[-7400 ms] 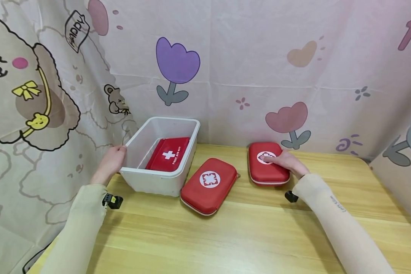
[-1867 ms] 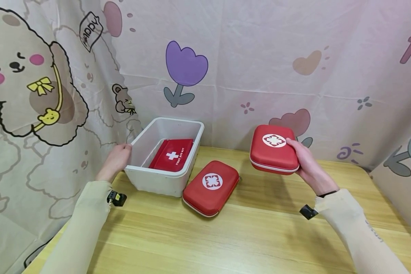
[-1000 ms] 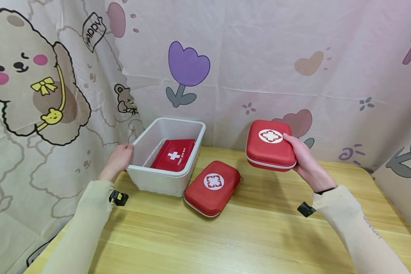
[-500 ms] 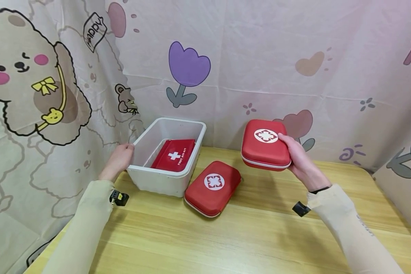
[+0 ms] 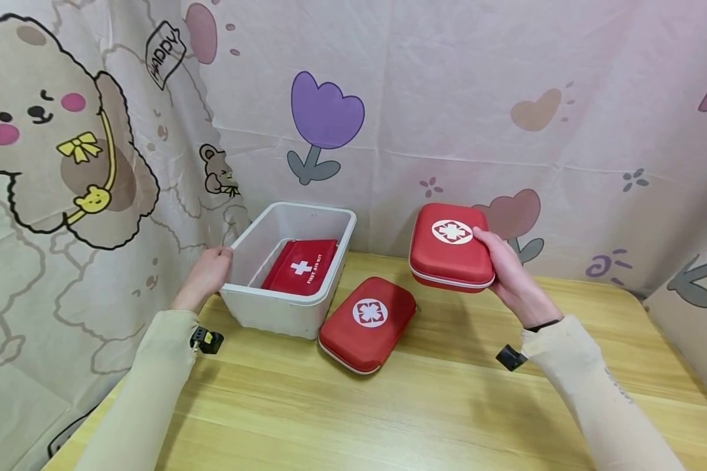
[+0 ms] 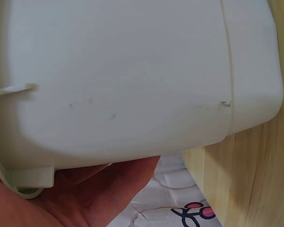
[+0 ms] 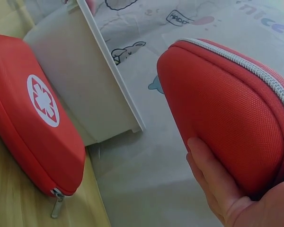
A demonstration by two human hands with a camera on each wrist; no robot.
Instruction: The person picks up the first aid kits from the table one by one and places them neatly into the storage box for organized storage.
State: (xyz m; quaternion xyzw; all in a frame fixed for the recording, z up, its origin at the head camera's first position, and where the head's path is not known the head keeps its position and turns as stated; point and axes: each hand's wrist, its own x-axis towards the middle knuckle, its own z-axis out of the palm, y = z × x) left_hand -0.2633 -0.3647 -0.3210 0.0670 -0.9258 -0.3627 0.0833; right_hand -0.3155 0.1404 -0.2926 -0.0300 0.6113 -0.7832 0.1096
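My right hand (image 5: 512, 278) grips a red zippered first aid case (image 5: 444, 258) by its right side, with the thumb on top and fingers (image 7: 213, 175) beneath. The case hangs above the table, its white cross emblem facing up. My left hand (image 5: 209, 271) holds the left rim of a white plastic bin (image 5: 277, 314); in the left wrist view its fingers curl against the bin's outer wall (image 6: 123, 85). Inside the bin lies a flat red pouch (image 5: 294, 278) lettered "FIRST AID KIT". A second red case (image 5: 368, 327) rests on the table just right of the bin.
The wooden table (image 5: 306, 418) stretches to the front and right. A printed fabric curtain (image 5: 436, 78) hangs close behind the bin and along the left side. The second case has a zipper pull (image 7: 57, 207) at one corner.
Since the earliest frame, my right hand has lifted the right-hand case off the table. Over the last second it has drifted slightly left with it. My left hand stays on the bin.
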